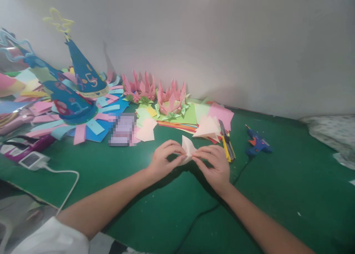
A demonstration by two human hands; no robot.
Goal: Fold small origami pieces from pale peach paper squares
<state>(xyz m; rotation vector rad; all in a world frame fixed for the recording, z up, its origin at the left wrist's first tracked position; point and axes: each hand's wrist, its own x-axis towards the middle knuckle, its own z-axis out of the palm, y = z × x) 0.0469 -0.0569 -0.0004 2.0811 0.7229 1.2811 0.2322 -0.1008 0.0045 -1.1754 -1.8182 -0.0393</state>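
Hands first: left hand (163, 158) and right hand (213, 163) meet over the middle of the green worktop (291, 187), both with fingers curled in and pinching a small folded piece of pale paper (188, 147) between them, one on each side. The paper sits just above the worktop, near its centre.

Room-wise, the green on the right and in front is mostly bare, apart from a black cord (199, 217) trailing toward the near edge. A blue glue gun (257, 143) lies off to the right, and a yellow cutter (227, 145) is just beside the right hand. Behind the hands is a stack of coloured sheets (191, 119) with pink paper flowers (170, 100) up against the wall. Left side is crowded: blue cone hats (83, 76), paper strips, and a white charger (34, 160) by the left edge.

One hat has a "5" on it; the rest of the writing is too small to read.
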